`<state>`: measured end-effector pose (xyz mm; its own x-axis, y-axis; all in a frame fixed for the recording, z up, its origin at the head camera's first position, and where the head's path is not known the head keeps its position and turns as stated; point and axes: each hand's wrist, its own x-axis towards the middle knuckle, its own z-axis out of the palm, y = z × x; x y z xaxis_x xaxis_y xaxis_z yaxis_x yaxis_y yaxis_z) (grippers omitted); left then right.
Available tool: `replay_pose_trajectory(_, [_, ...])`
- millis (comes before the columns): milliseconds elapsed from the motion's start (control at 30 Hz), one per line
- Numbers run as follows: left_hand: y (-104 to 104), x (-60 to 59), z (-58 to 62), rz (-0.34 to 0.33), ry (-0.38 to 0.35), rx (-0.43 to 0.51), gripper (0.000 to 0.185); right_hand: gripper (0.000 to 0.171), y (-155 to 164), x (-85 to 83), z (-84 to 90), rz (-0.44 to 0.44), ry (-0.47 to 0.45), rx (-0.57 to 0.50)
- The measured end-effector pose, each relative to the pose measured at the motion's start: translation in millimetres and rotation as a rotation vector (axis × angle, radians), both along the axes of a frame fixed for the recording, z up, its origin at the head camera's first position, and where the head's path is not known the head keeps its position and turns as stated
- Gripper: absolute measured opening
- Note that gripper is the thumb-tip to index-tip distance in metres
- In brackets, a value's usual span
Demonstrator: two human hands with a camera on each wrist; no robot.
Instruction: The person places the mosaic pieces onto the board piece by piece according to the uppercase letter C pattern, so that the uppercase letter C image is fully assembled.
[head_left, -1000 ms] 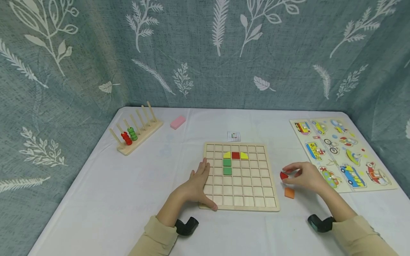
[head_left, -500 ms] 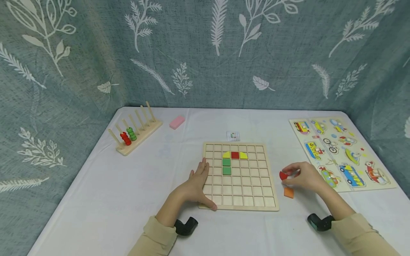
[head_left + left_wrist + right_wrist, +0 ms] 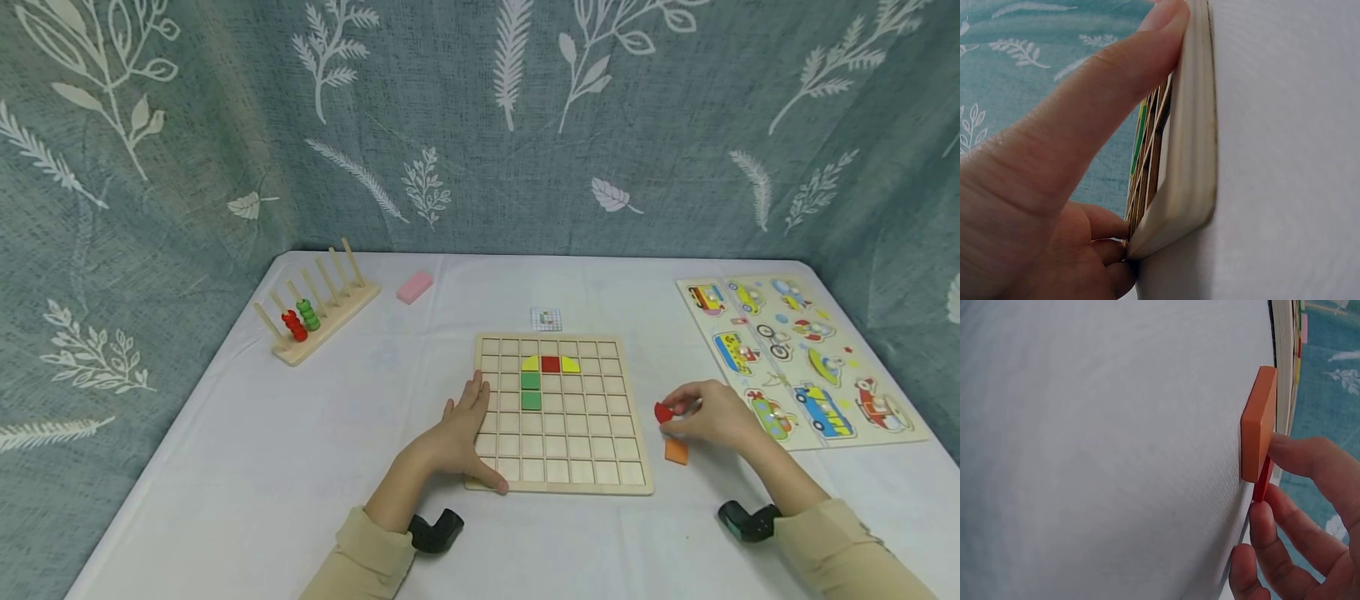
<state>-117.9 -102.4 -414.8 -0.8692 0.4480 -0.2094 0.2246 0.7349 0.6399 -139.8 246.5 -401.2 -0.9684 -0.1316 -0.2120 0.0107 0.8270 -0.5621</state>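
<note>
My left hand (image 3: 455, 435) lies spread along the left side of a wooden grid board (image 3: 585, 448). In the left wrist view its thumb (image 3: 1116, 75) presses the board's near edge and the other fingers touch the corner side. On the grid sit a red square tile (image 3: 551, 364) between two yellow curved tiles (image 3: 571, 365), and two green square tiles (image 3: 531, 401) below the left one. Right of the board, my right hand (image 3: 708, 412) pinches a red tile with a rounded side (image 3: 663, 412) between thumb and fingers, low over the cloth. An orange tile (image 3: 677, 452) lies just nearer.
Behind the board lies a small printed pattern card (image 3: 546, 319). A peg stand (image 3: 330, 325) with red and green beads and a pink block (image 3: 415, 287) are at the back left. A vehicle picture puzzle (image 3: 806, 358) lies at the right, under a patterned curtain.
The red tile has turned slightly between my right fingers, with the hand staying in about the same place. My left hand keeps its position on the board.
</note>
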Motion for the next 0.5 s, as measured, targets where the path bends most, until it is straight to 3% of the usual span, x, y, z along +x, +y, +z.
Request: replay_pose_trajectory(500, [-0.1,0.2,0.3,-0.003,0.008,0.001,0.136,0.032,0.0,-0.1,-0.6,-0.002,0.009,-0.005])
